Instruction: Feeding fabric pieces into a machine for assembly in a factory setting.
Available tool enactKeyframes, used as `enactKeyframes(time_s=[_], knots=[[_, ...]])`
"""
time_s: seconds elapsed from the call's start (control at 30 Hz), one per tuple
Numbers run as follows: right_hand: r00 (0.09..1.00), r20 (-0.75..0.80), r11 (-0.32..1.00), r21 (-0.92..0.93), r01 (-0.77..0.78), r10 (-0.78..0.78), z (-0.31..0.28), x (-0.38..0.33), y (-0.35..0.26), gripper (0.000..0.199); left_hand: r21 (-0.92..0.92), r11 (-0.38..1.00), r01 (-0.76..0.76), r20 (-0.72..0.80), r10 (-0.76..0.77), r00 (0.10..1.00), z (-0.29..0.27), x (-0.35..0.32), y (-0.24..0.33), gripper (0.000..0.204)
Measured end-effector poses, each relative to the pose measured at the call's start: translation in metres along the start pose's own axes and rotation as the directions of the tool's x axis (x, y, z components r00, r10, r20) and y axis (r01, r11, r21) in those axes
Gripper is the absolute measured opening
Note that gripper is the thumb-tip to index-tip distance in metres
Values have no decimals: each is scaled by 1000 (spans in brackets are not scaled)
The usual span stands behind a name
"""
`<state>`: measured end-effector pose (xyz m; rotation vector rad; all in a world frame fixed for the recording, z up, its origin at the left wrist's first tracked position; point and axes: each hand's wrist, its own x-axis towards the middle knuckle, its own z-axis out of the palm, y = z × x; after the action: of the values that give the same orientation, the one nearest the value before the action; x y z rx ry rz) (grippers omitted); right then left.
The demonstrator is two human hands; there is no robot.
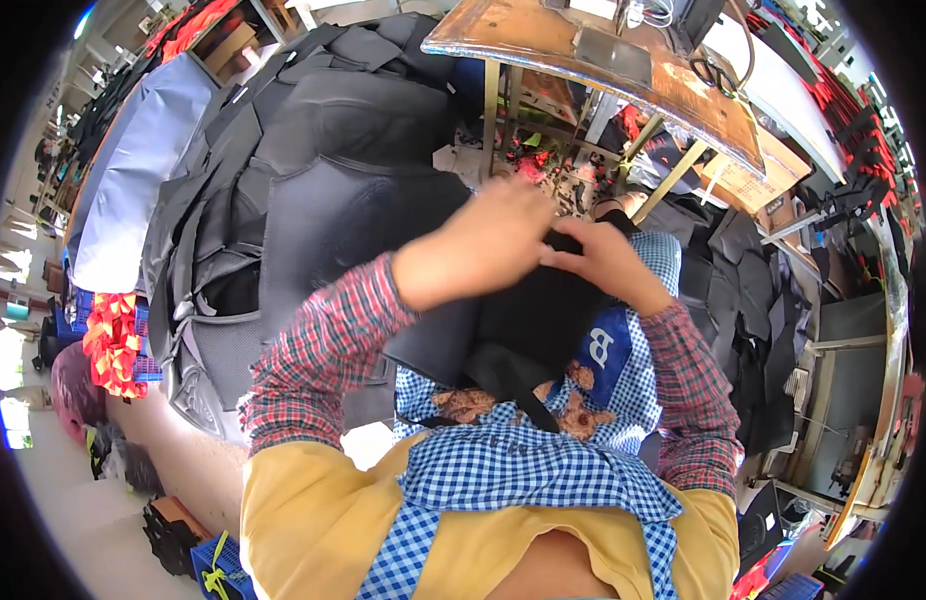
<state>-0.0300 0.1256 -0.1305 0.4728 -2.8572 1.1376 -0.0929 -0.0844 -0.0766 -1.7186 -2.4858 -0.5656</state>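
Note:
Across my lap lies a black padded fabric piece (531, 318) with a black strap (518, 380) hanging from its near edge. My right hand (615, 262) is closed on its far edge, with thumb and forefinger together. Right beside it, over the same edge, is my left hand (483, 240). Motion smears the left fingers, so their grip is hard to make out. To the left, a large dark grey moulded panel (328, 235) rests against a pile of similar pieces. A blue-and-white checked apron (528, 465) covers my front.
Ahead stands a worn wooden table (543, 40) with scissors (715, 76) on it. Scraps litter the floor (543, 165) beneath. More black pieces (738, 270) are heaped at my right. A cardboard box (758, 170) sits beyond them, and red ribbon-like pieces (115, 345) hang at the left.

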Motion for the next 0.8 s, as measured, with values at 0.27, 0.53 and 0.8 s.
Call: enactKeyframes(time_s=[0.27,0.53,0.8], knots=[[984,30,914,-367,172,-173,-153,-32,-104,35,-309,945,-103,174,163,971,-80,20,-18,40],[981,167,913,-408,-19,95,-197,-121,-82,44,-566,774,-283,-36,320,947,-80,29,63,15],[990,91,811,567,-142,110,-164,-195,-27,24,-432,868,-244,-120,212,970,-39,54,37,28]])
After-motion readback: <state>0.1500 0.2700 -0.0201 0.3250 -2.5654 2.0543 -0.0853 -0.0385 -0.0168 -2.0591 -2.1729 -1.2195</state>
